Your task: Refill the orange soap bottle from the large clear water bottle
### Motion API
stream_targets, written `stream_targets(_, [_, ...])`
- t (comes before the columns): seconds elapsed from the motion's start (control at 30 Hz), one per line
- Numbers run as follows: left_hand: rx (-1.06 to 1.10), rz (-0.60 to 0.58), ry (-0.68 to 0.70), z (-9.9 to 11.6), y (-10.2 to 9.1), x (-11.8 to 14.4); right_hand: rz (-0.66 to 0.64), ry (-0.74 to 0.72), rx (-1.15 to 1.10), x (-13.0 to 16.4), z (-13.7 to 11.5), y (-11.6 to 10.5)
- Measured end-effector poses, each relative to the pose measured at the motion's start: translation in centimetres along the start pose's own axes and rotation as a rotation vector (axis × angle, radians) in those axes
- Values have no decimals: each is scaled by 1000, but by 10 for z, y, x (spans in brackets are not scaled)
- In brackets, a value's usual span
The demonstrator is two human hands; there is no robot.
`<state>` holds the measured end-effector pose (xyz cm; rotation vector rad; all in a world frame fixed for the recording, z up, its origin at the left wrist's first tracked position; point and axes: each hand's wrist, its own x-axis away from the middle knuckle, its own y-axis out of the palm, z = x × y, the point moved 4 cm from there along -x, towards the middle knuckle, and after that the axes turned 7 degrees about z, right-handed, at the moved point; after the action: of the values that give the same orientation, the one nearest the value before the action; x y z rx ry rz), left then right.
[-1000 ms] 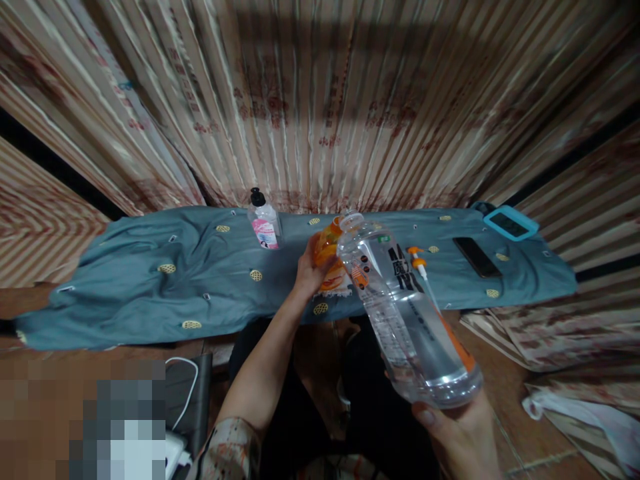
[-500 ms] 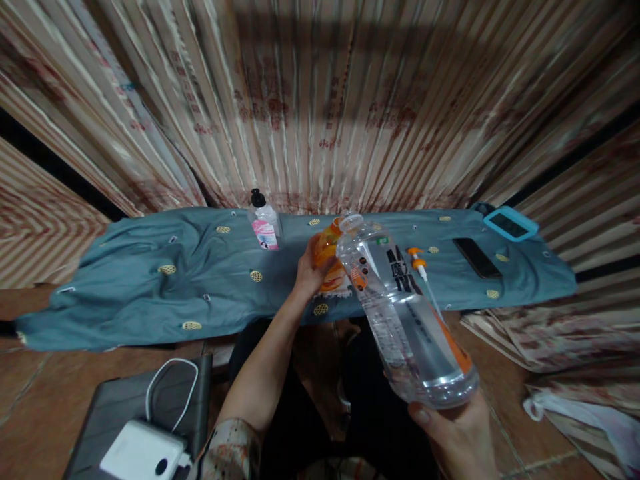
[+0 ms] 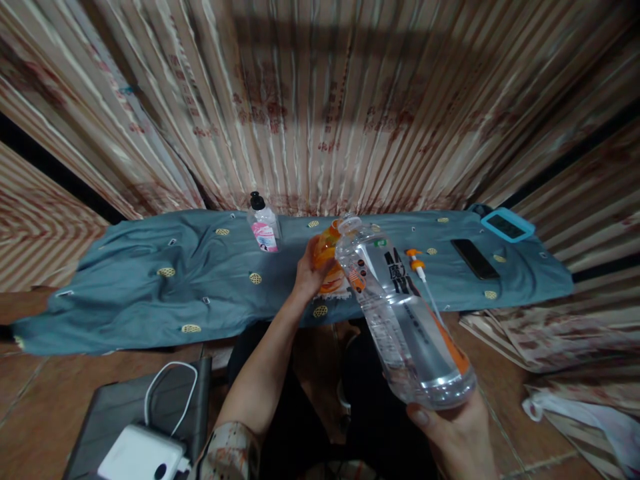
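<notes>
My left hand grips an orange bottle that stands on the blue cloth. My right hand holds the base of a large clear plastic bottle, tilted so its open neck touches the orange bottle's top. Clear liquid lies in the big bottle's lower part. An orange and white pump head with its tube lies on the cloth just right of the bottles.
A small clear bottle with a black cap stands at the back of the cloth. A black phone and a blue-cased device lie at the right. A white charger sits on a dark laptop at lower left. Striped curtains hang behind.
Both hands and bottles stay nearly as they were. The view has shifted slightly, and the charger and laptop at lower left show clearly now.
</notes>
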<state>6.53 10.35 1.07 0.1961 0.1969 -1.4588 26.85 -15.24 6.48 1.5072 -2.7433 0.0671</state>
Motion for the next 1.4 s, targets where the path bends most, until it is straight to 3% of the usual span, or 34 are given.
stream_targets(0.23, [6, -11, -19, 0, 0, 1, 36, 43, -19, 0, 3, 4])
stream_targets(0.33, [-8, -8, -18, 0, 0, 1, 125, 60, -12, 4, -6, 13])
stream_targets(0.5, [-29, -37, -23, 1, 0, 1, 124, 46, 12, 8, -14, 22])
stream_targets(1.4, [-2, -30, -29, -5, -1, -2, 110, 34, -52, 5, -3, 22])
